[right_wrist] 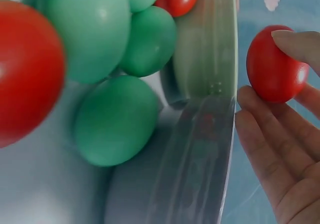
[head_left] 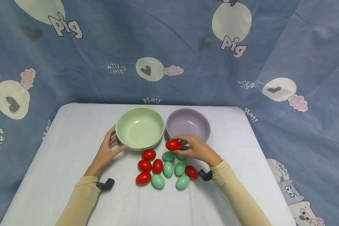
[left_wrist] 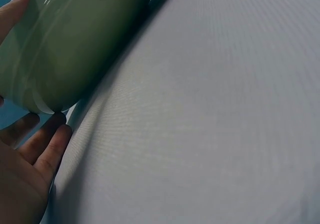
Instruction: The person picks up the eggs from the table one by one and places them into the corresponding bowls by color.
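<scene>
My right hand (head_left: 196,147) pinches a red egg (right_wrist: 275,64) between thumb and fingers, above the near rim of the purple bowl (head_left: 187,121). The fingertips are right at that rim in the right wrist view. With fingers spread, my left hand (head_left: 108,150) touches the left and near sides of the light green bowl (head_left: 140,128). Its thumb lies along the bowl's front in the head view. Both bowls show bare insides. In front of them lie several red eggs (head_left: 143,178) and several green eggs (head_left: 158,181), loosely grouped on the table.
A white cloth covers the table (head_left: 115,201). The two bowls stand side by side toward its far edge. Behind hangs a blue printed curtain (head_left: 172,88). A black wrist camera mount (head_left: 105,184) sticks out from the left sleeve, another (head_left: 205,175) from the right.
</scene>
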`<control>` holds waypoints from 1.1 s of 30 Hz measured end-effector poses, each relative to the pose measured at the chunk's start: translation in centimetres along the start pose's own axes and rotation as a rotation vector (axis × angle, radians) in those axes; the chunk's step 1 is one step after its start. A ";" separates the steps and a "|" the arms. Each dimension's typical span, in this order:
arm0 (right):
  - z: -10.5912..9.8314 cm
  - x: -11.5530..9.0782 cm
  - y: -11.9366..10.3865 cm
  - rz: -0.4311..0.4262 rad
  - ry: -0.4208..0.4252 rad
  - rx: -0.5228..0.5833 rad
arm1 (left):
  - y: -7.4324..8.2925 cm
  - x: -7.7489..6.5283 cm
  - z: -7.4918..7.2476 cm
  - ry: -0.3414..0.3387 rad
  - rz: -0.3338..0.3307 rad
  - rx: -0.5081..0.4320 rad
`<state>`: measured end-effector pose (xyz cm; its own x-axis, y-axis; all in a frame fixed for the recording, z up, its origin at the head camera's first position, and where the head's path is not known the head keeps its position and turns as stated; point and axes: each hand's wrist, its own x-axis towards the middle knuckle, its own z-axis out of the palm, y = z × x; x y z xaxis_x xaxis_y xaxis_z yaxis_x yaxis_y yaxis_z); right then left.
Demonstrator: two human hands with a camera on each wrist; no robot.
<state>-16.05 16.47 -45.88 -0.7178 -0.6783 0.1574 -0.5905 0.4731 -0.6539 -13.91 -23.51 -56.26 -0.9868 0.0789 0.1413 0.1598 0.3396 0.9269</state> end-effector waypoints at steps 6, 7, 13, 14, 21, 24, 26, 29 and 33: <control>0.0 2.0 -0.4 -0.007 -0.022 -0.009 | 0.0 0.1 0.0 0.004 0.003 0.000; 0.0 2.3 -0.5 -0.007 -0.025 -0.011 | 0.0 0.1 0.0 0.003 0.003 -0.001; 0.0 4.4 -0.9 -0.024 -0.054 -0.013 | 0.0 0.1 0.0 0.001 0.004 -0.008; 0.1 4.7 -0.9 -0.028 -0.060 -0.017 | 0.0 0.1 0.0 0.001 0.005 -0.007; 0.5 6.8 -1.3 -0.025 -0.099 -0.032 | -0.1 0.0 0.0 0.007 0.007 0.001; 0.6 7.8 -1.5 -0.016 -0.113 -0.030 | 0.0 -0.1 0.0 0.008 0.008 -0.002; 0.7 8.5 -1.5 -0.012 -0.120 -0.029 | 0.0 -0.1 0.0 0.008 0.004 -0.004; 0.9 9.6 -1.7 -0.013 -0.131 -0.032 | 0.0 -0.1 0.0 0.002 -0.007 -0.007; 1.0 10.9 -1.9 -0.003 -0.147 -0.030 | 0.1 -0.1 0.0 -0.002 -0.017 -0.011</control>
<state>-22.37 7.59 -43.65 -0.6554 -0.7538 0.0479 -0.6052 0.4861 -0.6304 -13.75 -23.53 -56.18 -0.9894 0.0753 0.1242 0.1423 0.3302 0.9331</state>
